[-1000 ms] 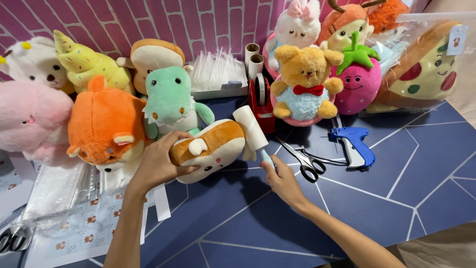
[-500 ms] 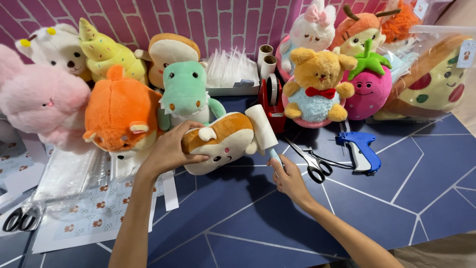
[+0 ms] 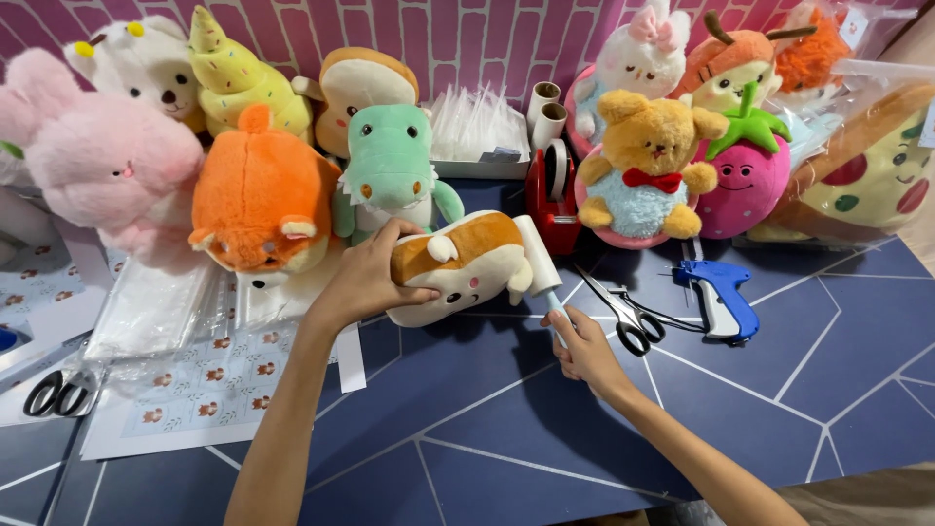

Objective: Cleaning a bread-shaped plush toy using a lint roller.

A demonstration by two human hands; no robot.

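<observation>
Item in hand: a small brown-and-cream plush toy shaped like a guinea pig [image 3: 458,268], lying on its side on the dark blue table with pale geometric lines [image 3: 467,429], in front of the green crocodile plush [image 3: 392,170]. My left hand [image 3: 365,282] was wrapped over its left end, fingers curled across the brown back and thumb beneath, a firm hold.

Tool: a white lint roller with a thin pale handle [image 3: 539,255]. My right hand [image 3: 584,351] was closed around the lower end of the handle, fingers folded in; the roller head lay against the plush toy's right end, touching it.

Near the right hand: black-handled scissors [image 3: 623,317] just beside the roller handle, and further right a blue plastic tagging gun [image 3: 721,297], both flat on the table.

Behind: a red tape dispenser [image 3: 550,200]; a yellow bear plush with a red bow tie [image 3: 651,161]; a pink strawberry plush with a green leaf cap [image 3: 750,175]; an orange plush animal [image 3: 261,200]; a fluffy pink plush [image 3: 107,166].

Left side: clear plastic bags [image 3: 156,307] and a printed sheet with small animal pictures [image 3: 209,385]; a second pair of black scissors [image 3: 58,393] at the table's left edge.
</observation>
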